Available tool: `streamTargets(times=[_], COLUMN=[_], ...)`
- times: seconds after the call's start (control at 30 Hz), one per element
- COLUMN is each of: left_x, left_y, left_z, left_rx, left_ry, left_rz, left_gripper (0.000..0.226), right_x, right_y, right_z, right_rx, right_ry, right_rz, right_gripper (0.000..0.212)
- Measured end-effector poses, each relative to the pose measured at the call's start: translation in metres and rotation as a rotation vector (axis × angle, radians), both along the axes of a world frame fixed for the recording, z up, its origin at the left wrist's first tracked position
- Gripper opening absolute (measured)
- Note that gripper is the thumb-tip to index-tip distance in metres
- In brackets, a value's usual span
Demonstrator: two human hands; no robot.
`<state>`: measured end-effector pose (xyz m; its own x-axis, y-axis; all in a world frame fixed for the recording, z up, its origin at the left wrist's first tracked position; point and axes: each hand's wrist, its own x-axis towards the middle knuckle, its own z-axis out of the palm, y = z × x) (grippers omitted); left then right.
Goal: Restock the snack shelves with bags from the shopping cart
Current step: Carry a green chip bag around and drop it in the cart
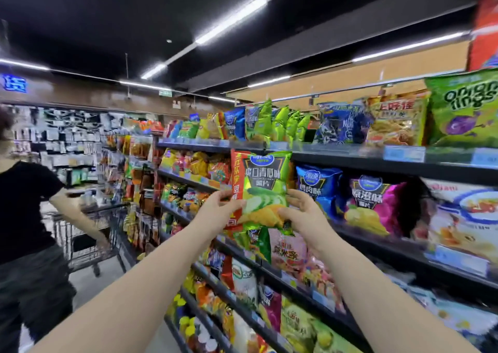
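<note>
Green chip bag (pixel 262 188): glossy foil-plastic, crinkled. Shopping cart (pixel 89 234): metal wire.

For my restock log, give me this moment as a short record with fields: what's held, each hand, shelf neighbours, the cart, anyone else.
held: green chip bag, upright, in front of the shelves
left: left hand grips the bag's left side
right: right hand grips its lower right corner
neighbours: blue bag and magenta bag shelved to the right
cart: shopping cart down the aisle, left
other: person in black top beside the cart
</note>
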<state>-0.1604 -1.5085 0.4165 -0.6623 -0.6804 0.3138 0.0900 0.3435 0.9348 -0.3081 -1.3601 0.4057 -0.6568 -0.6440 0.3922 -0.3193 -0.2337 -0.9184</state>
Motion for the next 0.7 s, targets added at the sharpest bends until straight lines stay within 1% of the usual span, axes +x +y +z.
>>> streamTargets(times=[0.17, 0.3, 0.4, 0.5, 0.57, 0.63, 0.7], left_x=[-0.062, -0.119, -0.159, -0.197, -0.222, -0.249, -0.274], left_y=[-0.063, -0.107, -0.135, -0.156, -0.166, -0.176, -0.183], left_z=[0.028, 0.057, 0.088, 0.118, 0.134, 0.146, 0.154], left_rx=[-0.058, -0.159, -0.2, -0.226, -0.292, -0.338, -0.394], left_ry=[0.005, 0.138, 0.223, 0.305, 0.357, 0.421, 0.446], left_rz=[-0.079, -0.085, -0.111, -0.131, -0.129, -0.144, -0.168], left_gripper=[0.034, 0.044, 0.042, 0.041, 0.04, 0.045, 0.047], right_x=[-0.053, -0.102, -0.137, -0.165, -0.18, -0.195, -0.206], right_y=[-0.058, -0.095, -0.114, -0.133, -0.145, -0.155, -0.162], right_z=[0.024, 0.062, 0.102, 0.137, 0.158, 0.174, 0.184], right_rx=[0.012, -0.011, -0.004, -0.077, -0.121, -0.173, -0.169], right_ry=[0.042, 0.185, 0.308, 0.336, 0.363, 0.361, 0.365], right_rz=[-0.083, -0.168, -0.245, -0.28, -0.346, -0.399, -0.485], right_gripper=[0.053, 0.052, 0.056, 0.054, 0.054, 0.057, 0.066])
